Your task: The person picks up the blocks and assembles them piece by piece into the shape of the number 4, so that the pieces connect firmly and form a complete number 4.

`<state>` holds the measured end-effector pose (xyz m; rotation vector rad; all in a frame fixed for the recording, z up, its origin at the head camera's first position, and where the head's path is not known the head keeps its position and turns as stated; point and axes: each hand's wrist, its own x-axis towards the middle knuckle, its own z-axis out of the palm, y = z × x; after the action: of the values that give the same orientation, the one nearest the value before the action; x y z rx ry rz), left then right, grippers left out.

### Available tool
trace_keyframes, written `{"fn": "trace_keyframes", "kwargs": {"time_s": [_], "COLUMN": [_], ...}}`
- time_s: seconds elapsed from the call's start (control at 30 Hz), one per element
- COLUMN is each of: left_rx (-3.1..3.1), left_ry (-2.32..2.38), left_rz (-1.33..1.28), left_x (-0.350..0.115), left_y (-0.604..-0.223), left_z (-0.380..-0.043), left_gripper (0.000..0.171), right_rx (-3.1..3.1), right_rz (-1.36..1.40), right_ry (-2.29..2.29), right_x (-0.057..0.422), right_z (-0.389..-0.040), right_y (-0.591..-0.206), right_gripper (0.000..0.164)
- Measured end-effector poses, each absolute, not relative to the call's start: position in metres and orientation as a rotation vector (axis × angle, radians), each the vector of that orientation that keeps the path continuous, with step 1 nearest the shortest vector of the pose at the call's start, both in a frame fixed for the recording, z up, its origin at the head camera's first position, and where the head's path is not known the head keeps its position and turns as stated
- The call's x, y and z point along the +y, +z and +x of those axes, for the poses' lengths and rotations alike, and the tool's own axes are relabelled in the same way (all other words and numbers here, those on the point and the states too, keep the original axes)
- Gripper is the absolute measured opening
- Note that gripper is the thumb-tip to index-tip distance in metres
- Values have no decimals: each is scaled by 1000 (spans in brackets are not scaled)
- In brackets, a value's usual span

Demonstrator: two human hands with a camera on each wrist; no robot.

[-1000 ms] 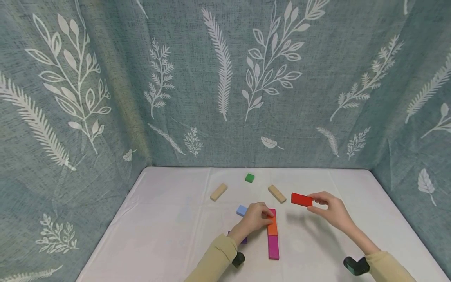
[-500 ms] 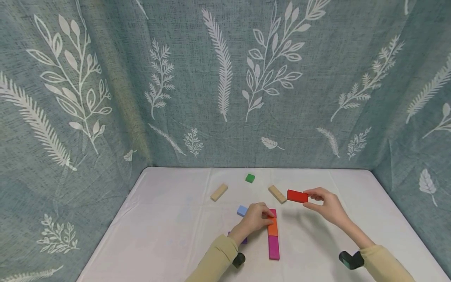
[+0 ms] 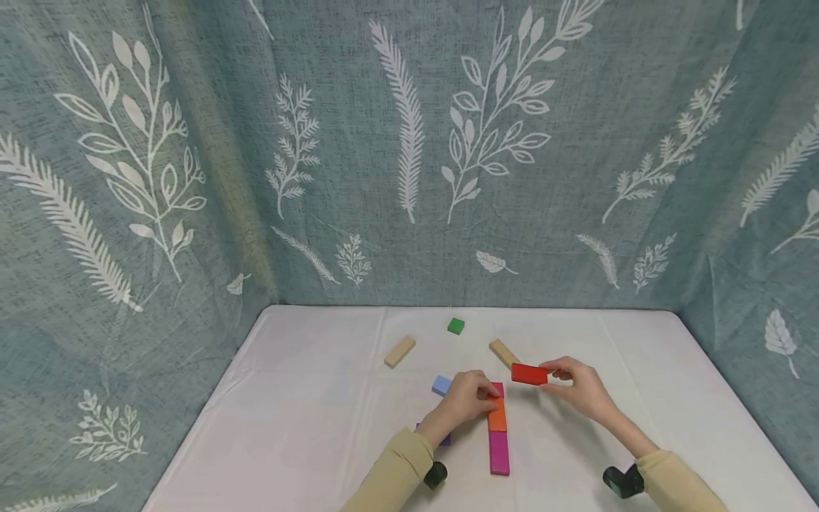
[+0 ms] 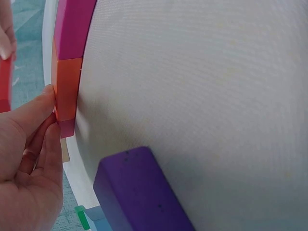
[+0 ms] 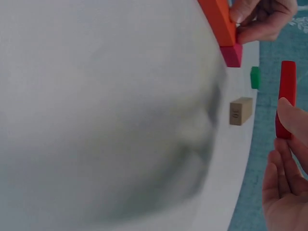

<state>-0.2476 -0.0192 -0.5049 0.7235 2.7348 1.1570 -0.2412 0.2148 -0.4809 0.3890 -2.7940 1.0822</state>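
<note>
In the head view my right hand pinches a red block between thumb and fingers, above the table and right of a row of blocks. The row has a pink block at the far end, an orange block in the middle and a magenta block nearest me. My left hand holds the orange block at its upper edge, near where it meets the pink one, with thumb and curled fingers. A purple block lies left of the row, partly hidden by my left wrist in the head view.
A light blue block lies beside my left hand. Farther back are a plain wooden block, a second wooden block partly behind the red one, and a small green block. A patterned curtain surrounds the white table.
My right hand has carried the red block leftward, and lately nearer to me, toward the row. My left hand stays in place on the row.
</note>
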Motion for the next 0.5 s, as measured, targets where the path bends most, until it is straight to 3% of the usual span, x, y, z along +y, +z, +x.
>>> {"fn": "trace_keyframes", "kwargs": {"time_s": [0.5], "left_rx": [2748], "left_ry": [1143], "left_rz": [786], "left_x": [-21], "left_y": [-509], "left_z": [-251], "left_gripper": [13], "right_rx": [-2834], "right_rz": [418], "right_ry": [1081], "right_x": [209], "right_z": [-239], "right_y": [-505], "right_gripper": [30]}}
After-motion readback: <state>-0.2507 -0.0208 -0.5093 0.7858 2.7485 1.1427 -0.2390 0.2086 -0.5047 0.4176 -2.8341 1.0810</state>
